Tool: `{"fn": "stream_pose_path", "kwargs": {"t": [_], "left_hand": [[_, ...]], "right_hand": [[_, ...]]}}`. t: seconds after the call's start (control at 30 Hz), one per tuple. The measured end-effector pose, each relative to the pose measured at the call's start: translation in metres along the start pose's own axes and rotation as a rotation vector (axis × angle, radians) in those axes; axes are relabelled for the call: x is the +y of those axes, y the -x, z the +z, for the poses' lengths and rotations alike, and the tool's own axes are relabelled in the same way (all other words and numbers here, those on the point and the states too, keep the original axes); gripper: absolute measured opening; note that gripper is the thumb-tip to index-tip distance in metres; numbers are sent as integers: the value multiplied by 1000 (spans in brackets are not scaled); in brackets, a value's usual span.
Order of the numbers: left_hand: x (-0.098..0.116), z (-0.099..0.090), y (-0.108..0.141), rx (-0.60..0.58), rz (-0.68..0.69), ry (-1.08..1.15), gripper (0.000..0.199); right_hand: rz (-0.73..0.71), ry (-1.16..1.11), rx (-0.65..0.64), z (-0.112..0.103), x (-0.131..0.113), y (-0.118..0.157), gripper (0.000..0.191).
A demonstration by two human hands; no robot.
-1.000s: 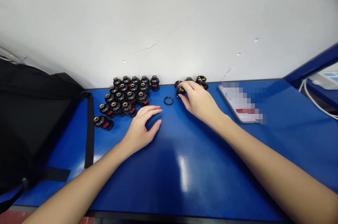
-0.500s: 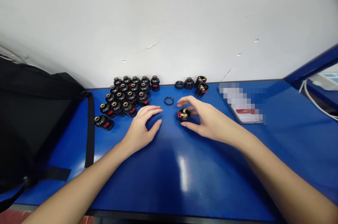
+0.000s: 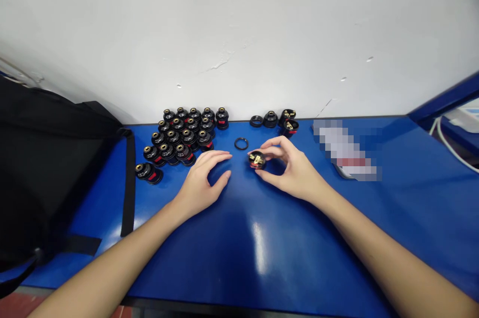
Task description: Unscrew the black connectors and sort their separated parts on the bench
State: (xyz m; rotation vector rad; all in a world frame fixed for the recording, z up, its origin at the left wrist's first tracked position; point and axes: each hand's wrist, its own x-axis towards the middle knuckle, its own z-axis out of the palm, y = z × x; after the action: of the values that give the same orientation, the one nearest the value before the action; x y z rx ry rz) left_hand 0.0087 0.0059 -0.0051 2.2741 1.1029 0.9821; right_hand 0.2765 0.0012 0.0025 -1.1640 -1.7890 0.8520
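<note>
In the head view, my right hand [image 3: 290,168] pinches a black lamp socket [image 3: 257,160] between thumb and fingers. The socket's end with brass contacts faces up toward me, and a bit of red shows on its side. My left hand [image 3: 204,178] rests by the table, thumb and fingers apart, holding nothing. A thin black ring [image 3: 241,144] lies flat on the table just beyond the gap between my hands. Left of it stand several black lamp sockets [image 3: 186,155] with brass threaded tops and red tabs, grouped in rows.
By the wall are another black ring [image 3: 256,121], a black cap [image 3: 270,119] and two sockets [image 3: 289,127] with contacts upward. A blurred phone-like object [image 3: 344,153] lies on the blue table [image 3: 209,258] at right. A black bag [image 3: 48,168] with straps covers the left side.
My right hand has closed on the lamp socket and tipped it so its contacts face me more. My left hand has hardly moved. The view has shifted slightly.
</note>
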Motion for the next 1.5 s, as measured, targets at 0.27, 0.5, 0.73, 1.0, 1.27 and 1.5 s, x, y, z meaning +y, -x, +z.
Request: {"fn": "stream_pose_path", "kwargs": {"t": [0.27,0.5,0.73,1.0,1.27,1.5], "left_hand": [[1,-2,1,-49,42,83,53],[3,-1,0,-62,67,138,41],[7,-4,2,-86,30,130,33],[10,-6,2,-110,2,109,31],[11,-5,3,-107,-21,106,27],[9,-2,2,-76,-39,134,24]], "right_hand": [[-159,20,-114,1,-13,2,32],[-173,49,-175,2,-16,4,31],[-196,65,-181,4,-17,4,30],[-201,75,-164,8,-20,4,29],[-166,118,-160,6,-22,1,28],[-225,323,-145,1,3,-7,46]]}}
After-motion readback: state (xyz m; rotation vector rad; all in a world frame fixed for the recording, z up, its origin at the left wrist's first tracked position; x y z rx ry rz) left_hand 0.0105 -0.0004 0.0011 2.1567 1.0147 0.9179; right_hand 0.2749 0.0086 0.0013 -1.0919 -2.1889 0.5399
